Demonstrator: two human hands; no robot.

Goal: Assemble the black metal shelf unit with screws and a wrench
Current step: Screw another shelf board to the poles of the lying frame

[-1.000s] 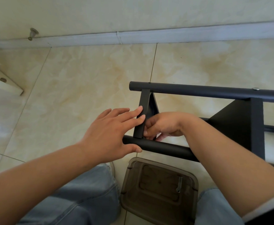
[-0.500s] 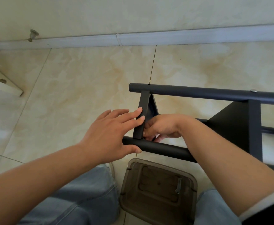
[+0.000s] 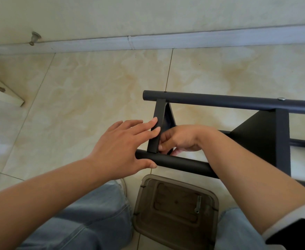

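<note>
text: none I can read | labels: none on the black shelf frame [image 3: 220, 102] at right of the frame | brands: none on the smoky plastic tray [image 3: 177, 204] at bottom centre | numbers, signs: none on the floor tiles [image 3: 86, 91] or wall

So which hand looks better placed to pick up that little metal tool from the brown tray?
Probably the right hand: the tool lies on the tray's right side, below the right forearm. The left hand is flat against the black shelf frame, steadying it.
</note>
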